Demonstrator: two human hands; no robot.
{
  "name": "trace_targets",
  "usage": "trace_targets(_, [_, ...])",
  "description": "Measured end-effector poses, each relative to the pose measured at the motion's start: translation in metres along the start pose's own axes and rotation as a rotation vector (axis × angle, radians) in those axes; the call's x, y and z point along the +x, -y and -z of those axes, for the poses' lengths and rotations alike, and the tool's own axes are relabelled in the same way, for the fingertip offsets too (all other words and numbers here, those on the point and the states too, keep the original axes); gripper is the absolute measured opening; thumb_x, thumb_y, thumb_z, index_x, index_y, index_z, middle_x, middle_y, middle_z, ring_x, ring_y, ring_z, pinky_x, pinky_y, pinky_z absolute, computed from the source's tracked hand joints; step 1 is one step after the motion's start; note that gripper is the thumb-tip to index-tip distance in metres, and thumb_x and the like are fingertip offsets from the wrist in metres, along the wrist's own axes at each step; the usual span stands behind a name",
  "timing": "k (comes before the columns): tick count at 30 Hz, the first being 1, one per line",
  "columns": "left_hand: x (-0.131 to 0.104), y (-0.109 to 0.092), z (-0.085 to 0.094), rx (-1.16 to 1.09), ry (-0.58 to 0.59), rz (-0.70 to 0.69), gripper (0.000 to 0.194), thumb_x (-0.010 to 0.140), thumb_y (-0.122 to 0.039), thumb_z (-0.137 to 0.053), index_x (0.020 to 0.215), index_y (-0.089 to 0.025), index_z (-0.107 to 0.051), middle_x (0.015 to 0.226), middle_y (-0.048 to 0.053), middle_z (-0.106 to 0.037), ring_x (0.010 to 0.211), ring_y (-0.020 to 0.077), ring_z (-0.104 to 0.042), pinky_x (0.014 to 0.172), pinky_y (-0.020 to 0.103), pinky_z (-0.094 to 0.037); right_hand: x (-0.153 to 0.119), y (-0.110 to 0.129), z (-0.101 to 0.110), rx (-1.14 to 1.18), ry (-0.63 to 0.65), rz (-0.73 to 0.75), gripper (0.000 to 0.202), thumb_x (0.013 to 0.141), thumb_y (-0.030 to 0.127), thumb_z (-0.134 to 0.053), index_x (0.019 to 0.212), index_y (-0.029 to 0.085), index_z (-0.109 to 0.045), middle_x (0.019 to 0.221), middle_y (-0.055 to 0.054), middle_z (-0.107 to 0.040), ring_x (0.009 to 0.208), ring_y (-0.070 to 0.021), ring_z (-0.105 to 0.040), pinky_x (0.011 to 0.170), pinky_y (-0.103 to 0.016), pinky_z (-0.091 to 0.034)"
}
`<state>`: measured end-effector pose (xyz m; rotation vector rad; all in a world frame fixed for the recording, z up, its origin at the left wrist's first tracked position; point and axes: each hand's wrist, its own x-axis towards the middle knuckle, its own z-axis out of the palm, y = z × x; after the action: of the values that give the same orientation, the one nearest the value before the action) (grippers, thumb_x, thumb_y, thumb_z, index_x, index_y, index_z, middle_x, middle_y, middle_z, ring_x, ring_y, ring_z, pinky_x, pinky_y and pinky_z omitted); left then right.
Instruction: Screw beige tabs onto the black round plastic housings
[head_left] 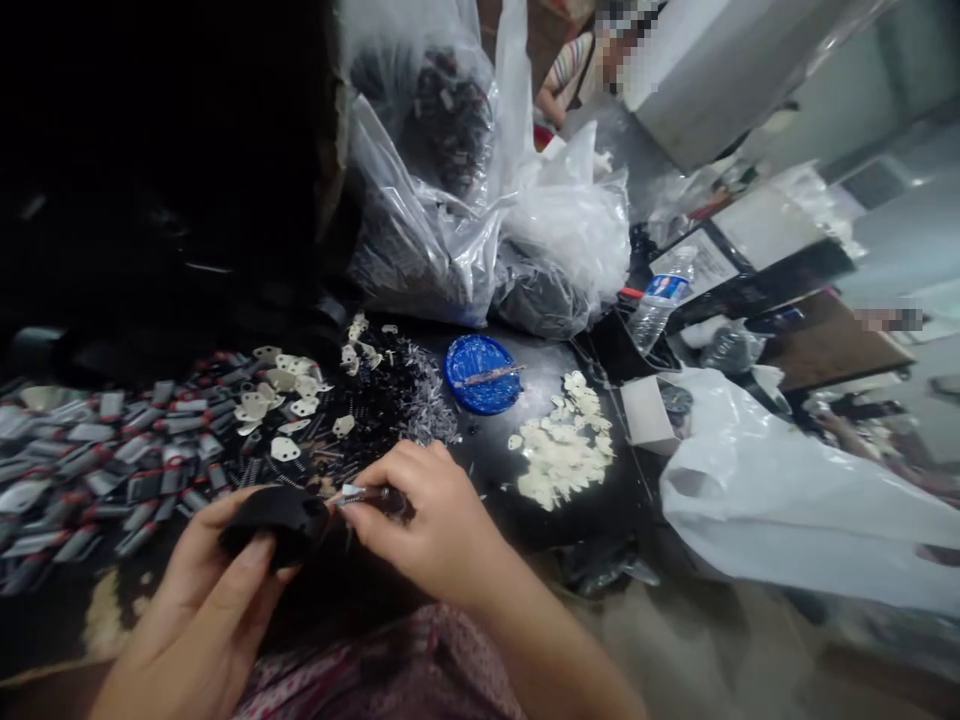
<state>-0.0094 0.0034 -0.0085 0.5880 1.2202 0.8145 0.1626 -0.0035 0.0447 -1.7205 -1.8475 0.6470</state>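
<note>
My left hand (217, 595) grips a black, rounded, hollow-looking part (274, 522), thumb pressed on its near side. Close to its right edge, my right hand (431, 510) is closed around a small tool with a dark handle (386, 498). A small whitish piece (351, 492) shows at the fingertips; blur hides its kind and whether the tool touches the black part. Just beyond my hands lie loose coil springs (322, 465), flat cream-coloured plates with holes (285, 448) and a heap of small grey pieces (427, 395).
Grey parts with red edges (142, 450) cover the table's left side. Past my right hand are a blue round lid (480, 375) with a stick across it and a pile of cream plates (566, 445). Filled plastic bags (427, 220) stand behind; a white bag (787, 480) lies right.
</note>
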Motion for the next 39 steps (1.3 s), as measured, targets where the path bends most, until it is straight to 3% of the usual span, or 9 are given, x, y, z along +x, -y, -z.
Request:
trace_targets(3, [0.004, -0.007, -0.009, -0.007, 0.116, 0.114, 0.033, 0.073, -0.045, -0.073, 0.101, -0.032, -0.063, 0.108, 0.0, -0.072, 0.106, 0.0274, -0.063, 0.083, 0.03, -0.055, -0.001, -0.022, 0.026, -0.138, -0.117, -0.033, 0.005, 0.087, 0.027, -0.061, 0.086, 0.022, -0.062, 0.084, 0.002, -0.068, 0.08, -0.0144, -0.06, 0.078, -0.03, -0.037])
trace_targets(6, [0.007, -0.016, -0.017, -0.005, 0.13, 0.117, 0.04, 0.072, -0.045, -0.073, 0.107, -0.028, -0.061, 0.116, 0.003, -0.07, 0.107, 0.0264, -0.063, 0.082, 0.025, -0.055, 0.007, -0.06, 0.054, -0.38, -0.376, -0.202, 0.012, 0.09, 0.031, -0.056, 0.089, 0.02, -0.061, 0.09, -0.004, -0.067, 0.084, -0.0181, -0.06, 0.079, -0.032, -0.039])
trace_targets(9, [0.008, -0.016, -0.023, -0.036, 0.076, 0.05, 0.039, 0.073, -0.043, -0.073, 0.107, -0.03, -0.06, 0.113, -0.001, -0.069, 0.106, 0.0211, -0.063, 0.085, 0.02, -0.051, 0.017, -0.093, 0.071, -0.555, -0.363, -0.303, 0.01, 0.088, 0.028, -0.056, 0.087, 0.019, -0.061, 0.091, -0.006, -0.068, 0.082, -0.0208, -0.06, 0.076, -0.034, -0.038])
trace_targets(13, [0.008, -0.007, -0.027, -0.062, 0.046, -0.056, 0.03, 0.077, -0.041, -0.07, 0.102, -0.031, -0.058, 0.099, -0.001, -0.073, 0.098, 0.0221, -0.067, 0.085, 0.027, -0.052, 0.021, -0.111, 0.076, -0.634, -0.322, -0.333, 0.013, 0.089, 0.028, -0.052, 0.088, 0.019, -0.062, 0.092, -0.006, -0.068, 0.083, -0.0222, -0.06, 0.078, -0.035, -0.036])
trace_targets(21, [0.006, -0.006, -0.027, -0.049, 0.06, -0.083, 0.023, 0.081, -0.036, -0.067, 0.101, -0.029, -0.059, 0.089, -0.001, -0.075, 0.084, 0.0204, -0.069, 0.082, 0.03, -0.053, 0.028, -0.118, 0.071, -0.707, -0.275, -0.343, 0.018, 0.089, 0.027, -0.051, 0.094, 0.016, -0.064, 0.095, -0.01, -0.067, 0.084, -0.0244, -0.059, 0.078, -0.038, -0.033])
trace_targets(27, [0.007, -0.004, -0.027, -0.045, 0.057, -0.075, 0.028, 0.078, -0.038, -0.071, 0.102, -0.029, -0.059, 0.091, -0.001, -0.075, 0.083, 0.0209, -0.07, 0.085, 0.031, -0.052, 0.03, -0.119, 0.067, -0.598, -0.29, -0.332, 0.015, 0.086, 0.026, -0.053, 0.091, 0.017, -0.065, 0.094, -0.01, -0.067, 0.086, -0.025, -0.058, 0.081, -0.039, -0.033])
trace_targets(31, [0.007, -0.005, -0.025, -0.023, 0.07, -0.076, 0.029, 0.078, -0.04, -0.07, 0.103, -0.028, -0.059, 0.093, -0.001, -0.075, 0.085, 0.02, -0.07, 0.086, 0.027, -0.051, 0.022, -0.114, 0.071, -0.419, -0.371, -0.343, 0.01, 0.084, 0.026, -0.057, 0.084, 0.018, -0.064, 0.089, -0.007, -0.066, 0.084, -0.022, -0.058, 0.079, -0.036, -0.037])
trace_targets(34, [0.008, -0.005, -0.025, -0.037, 0.093, -0.052, 0.029, 0.079, -0.038, -0.07, 0.103, -0.027, -0.058, 0.094, 0.0, -0.075, 0.088, 0.0206, -0.071, 0.085, 0.028, -0.053, 0.012, -0.105, 0.069, -0.217, -0.416, -0.362, 0.015, 0.083, 0.033, -0.058, 0.08, 0.019, -0.062, 0.077, -0.002, -0.063, 0.069, -0.0167, -0.055, 0.066, -0.029, -0.041])
trace_targets(39, [0.006, -0.006, -0.031, -0.201, 0.127, 0.013, 0.029, 0.077, -0.031, -0.072, 0.102, -0.024, -0.059, 0.089, 0.001, -0.075, 0.079, 0.0212, -0.073, 0.072, 0.03, -0.059, 0.0, -0.074, 0.048, 0.233, -0.381, -0.373, 0.023, 0.083, 0.043, -0.059, 0.08, 0.02, -0.059, 0.06, 0.005, -0.052, 0.05, -0.0096, -0.043, 0.05, -0.022, -0.036])
